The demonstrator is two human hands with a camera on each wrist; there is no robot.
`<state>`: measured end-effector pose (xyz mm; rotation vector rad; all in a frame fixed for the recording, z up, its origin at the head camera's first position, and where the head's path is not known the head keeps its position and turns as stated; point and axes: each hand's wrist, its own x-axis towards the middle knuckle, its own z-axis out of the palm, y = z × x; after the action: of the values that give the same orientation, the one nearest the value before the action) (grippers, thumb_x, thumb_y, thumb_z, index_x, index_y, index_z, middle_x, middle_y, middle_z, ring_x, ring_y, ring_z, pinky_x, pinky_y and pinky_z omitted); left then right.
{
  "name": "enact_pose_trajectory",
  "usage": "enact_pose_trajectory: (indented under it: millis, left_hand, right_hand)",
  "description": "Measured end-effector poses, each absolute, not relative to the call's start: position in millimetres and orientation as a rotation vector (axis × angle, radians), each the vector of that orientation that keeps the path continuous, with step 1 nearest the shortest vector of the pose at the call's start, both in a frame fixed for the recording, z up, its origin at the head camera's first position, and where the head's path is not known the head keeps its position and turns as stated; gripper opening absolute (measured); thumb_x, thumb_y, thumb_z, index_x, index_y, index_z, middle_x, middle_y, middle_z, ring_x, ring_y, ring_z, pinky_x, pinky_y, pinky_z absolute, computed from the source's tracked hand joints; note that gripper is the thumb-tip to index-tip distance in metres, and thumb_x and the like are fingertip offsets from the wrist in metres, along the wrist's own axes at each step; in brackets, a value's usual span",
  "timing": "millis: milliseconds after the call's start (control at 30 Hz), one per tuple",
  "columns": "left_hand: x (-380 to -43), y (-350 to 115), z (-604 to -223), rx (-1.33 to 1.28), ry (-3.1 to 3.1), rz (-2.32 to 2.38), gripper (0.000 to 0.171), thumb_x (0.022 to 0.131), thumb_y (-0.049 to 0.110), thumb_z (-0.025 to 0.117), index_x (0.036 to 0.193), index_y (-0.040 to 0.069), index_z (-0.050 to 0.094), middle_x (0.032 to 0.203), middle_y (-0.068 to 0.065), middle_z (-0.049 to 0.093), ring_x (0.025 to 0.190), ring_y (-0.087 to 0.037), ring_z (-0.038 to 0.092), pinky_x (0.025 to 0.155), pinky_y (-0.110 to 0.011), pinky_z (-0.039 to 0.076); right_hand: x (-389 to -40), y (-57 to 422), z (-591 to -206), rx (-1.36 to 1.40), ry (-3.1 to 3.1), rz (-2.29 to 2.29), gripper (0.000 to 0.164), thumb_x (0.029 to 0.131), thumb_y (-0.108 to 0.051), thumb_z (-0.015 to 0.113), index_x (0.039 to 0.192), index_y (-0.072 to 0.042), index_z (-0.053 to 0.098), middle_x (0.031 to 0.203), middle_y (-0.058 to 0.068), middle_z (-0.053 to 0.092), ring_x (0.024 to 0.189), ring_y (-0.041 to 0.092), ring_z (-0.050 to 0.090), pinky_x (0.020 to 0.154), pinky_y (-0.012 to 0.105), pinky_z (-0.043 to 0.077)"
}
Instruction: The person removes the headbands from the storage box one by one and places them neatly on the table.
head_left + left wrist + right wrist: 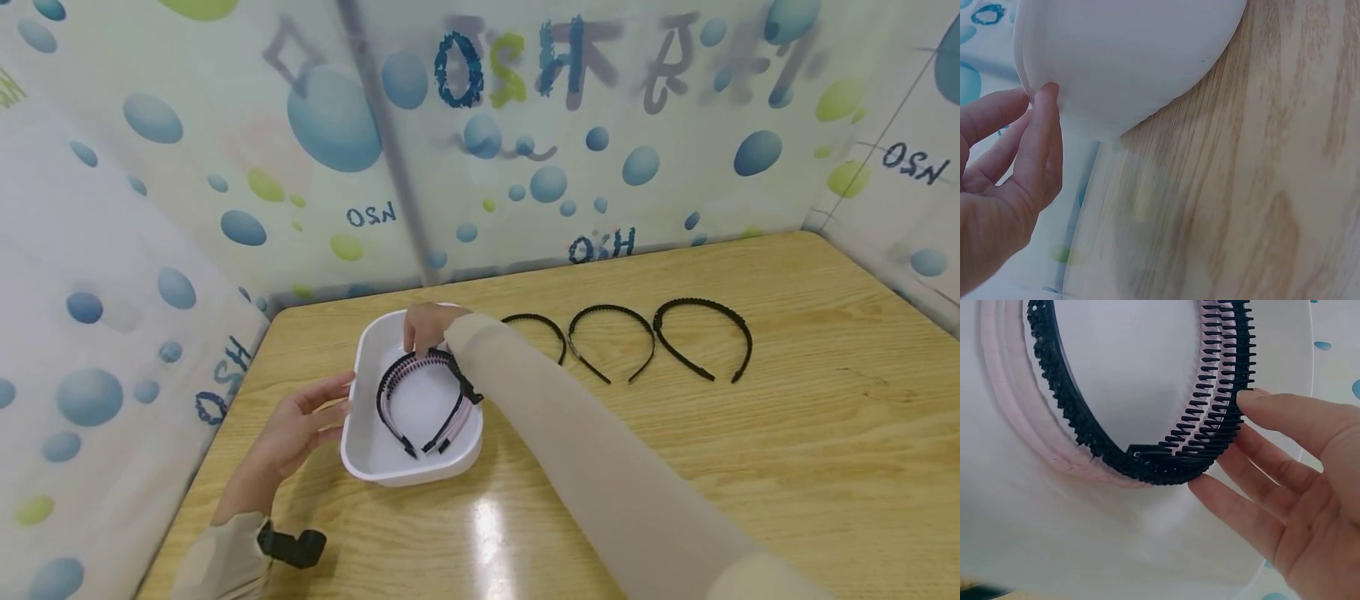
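A white plastic tub (408,477) stands on the wooden table and holds black and pink headbands. My left hand (303,425) is at the tub's left side, fingertips touching the outside just under the rim, as the left wrist view also shows. Inside the tub, my right hand (433,325) pinches the curved top of a black toothed headband (1044,356) between thumb and fingers. Pink headbands (999,381) lie right behind it, close against it. How many are stacked there is hard to tell.
To the right of the tub, three black headbands lie in a row on the table (787,467): one partly hidden by my right sleeve (562,425), a thin one (611,308) and a thicker one (701,302). A bubble-patterned sheet (480,192) hangs behind the table.
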<state>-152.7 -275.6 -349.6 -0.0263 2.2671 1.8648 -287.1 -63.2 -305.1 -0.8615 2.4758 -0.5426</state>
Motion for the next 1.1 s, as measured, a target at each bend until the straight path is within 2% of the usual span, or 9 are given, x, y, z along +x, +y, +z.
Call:
enact_pose_trajectory:
  millis: [133,400,767,1100]
  left_hand:
    - [-152.7,-275.5,-348.9,-0.035,2.269,1.851,0.057,0.089,0.014,0.061,0.138,-0.001,0.037,0.118,-0.001,0.051,0.098,-0.007,0.056,0.078,-0.031,0.052]
    - [-154.3,-274.9,-349.1,-0.048,2.263,1.848,0.056,0.088,0.014,0.062,0.138,0.001,0.038,0.117,0.0,0.051,0.098,-0.007,0.056,0.079,-0.032,0.052]
    - [-151.6,-274.4,-348.1,-0.042,2.262,1.859,0.057,0.088,0.013,0.062,0.138,-0.001,0.038,0.117,-0.001,0.051,0.097,-0.008,0.057,0.078,-0.031,0.052]
    - [-151.1,-274.6,-347.3,-0.028,2.261,1.869,0.055,0.089,0.012,0.061,0.137,-0.001,0.038,0.118,-0.003,0.051,0.097,-0.007,0.056,0.078,-0.031,0.052]
  right_hand:
    - [-287.3,-64.3,-305.4,-0.865,2.491,-0.511,0.026,0.083,0.0,0.064,0.106,-0.013,0.069,0.114,-0.001,0.06,0.102,0.015,0.052,0.087,0.027,0.044]
    - [-290.7,-66.6,-307.6,-0.841,2.511,-0.495,0.028,0.082,0.004,0.063,0.103,-0.014,0.07,0.111,-0.001,0.061,0.102,0.014,0.052,0.086,0.026,0.044]
    - [-295.7,-70.8,-313.4,-0.825,2.531,-0.522,0.026,0.08,0.008,0.063,0.096,-0.012,0.071,0.104,0.0,0.062,0.089,0.013,0.052,0.068,0.02,0.046]
    - [-286.3,-64.5,-298.6,-0.861,2.542,-0.518,0.029,0.082,0.006,0.062,0.104,-0.01,0.07,0.109,0.001,0.062,0.094,0.014,0.054,0.076,0.022,0.047]
